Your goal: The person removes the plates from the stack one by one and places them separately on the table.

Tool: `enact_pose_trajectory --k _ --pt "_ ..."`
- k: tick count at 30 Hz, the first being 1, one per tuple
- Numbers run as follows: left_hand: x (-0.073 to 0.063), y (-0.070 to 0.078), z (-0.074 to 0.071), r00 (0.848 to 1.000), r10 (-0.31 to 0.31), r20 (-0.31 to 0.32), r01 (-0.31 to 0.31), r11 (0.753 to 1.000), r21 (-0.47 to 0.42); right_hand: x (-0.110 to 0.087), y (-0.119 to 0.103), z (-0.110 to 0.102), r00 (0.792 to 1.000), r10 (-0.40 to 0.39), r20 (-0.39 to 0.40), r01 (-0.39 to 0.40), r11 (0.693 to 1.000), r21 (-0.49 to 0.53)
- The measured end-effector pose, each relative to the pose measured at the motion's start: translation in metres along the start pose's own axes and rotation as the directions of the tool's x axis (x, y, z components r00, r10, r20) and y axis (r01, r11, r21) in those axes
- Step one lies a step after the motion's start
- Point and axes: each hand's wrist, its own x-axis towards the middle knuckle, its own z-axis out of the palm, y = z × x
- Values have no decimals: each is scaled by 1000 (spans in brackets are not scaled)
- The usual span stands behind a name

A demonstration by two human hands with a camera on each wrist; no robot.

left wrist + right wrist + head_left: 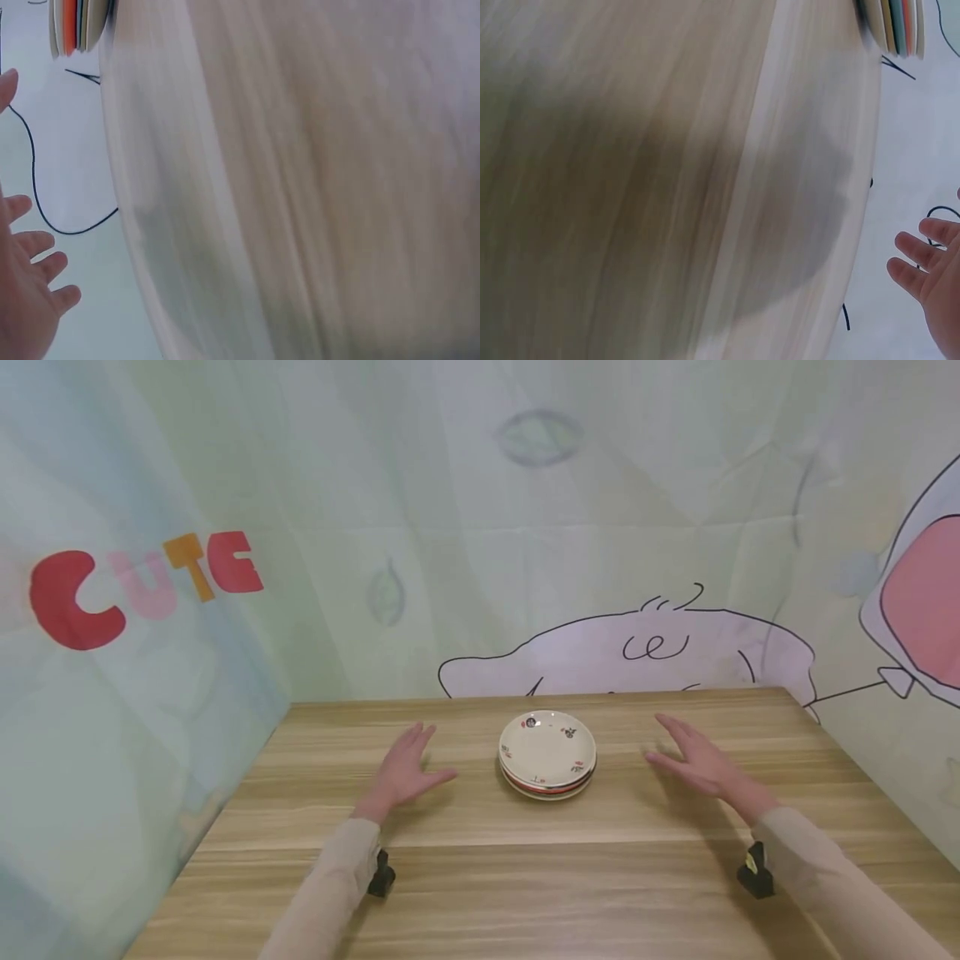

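Note:
A stack of several plates (pixel 547 747) sits on the wooden table, the top one cream with small printed motifs around its rim. Coloured edges of the stack (pixel 75 26) show at the top of the left wrist view, one of them orange-red. To the left of the plates hovers my left hand (pixel 405 770), fingers extended and thumb apart, touching nothing. On the other side my right hand (pixel 697 762) is held out in the same way, also apart from the plates. Both palms face roughly inward. In the right wrist view the stack (pixel 900 26) is only partly visible.
The wooden tabletop (pixel 540 885) spreads under both arms. Behind it hangs a pale printed cloth (pixel 337 527) with a cartoon drawing and red, pink and orange letters at left. Dark wrist cameras (pixel 381 874) are strapped under both sleeves.

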Motion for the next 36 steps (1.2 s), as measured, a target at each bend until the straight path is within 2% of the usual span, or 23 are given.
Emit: enact_pose_trajectory --k 9,16,28,36 --pt "2 17 6 1000 -4 23 5 997 -74 9 -17 7 1000 -1 7 0 997 80" --pt "4 29 10 998 -34 45 40 988 -147 12 -28 11 1000 19 6 -19 990 143" --pt "9 41 17 997 -38 66 50 982 -183 17 -33 23 1000 13 -3 -13 981 196" --pt "16 53 26 994 -47 98 66 978 -199 21 -39 30 1000 23 -9 -19 963 268"
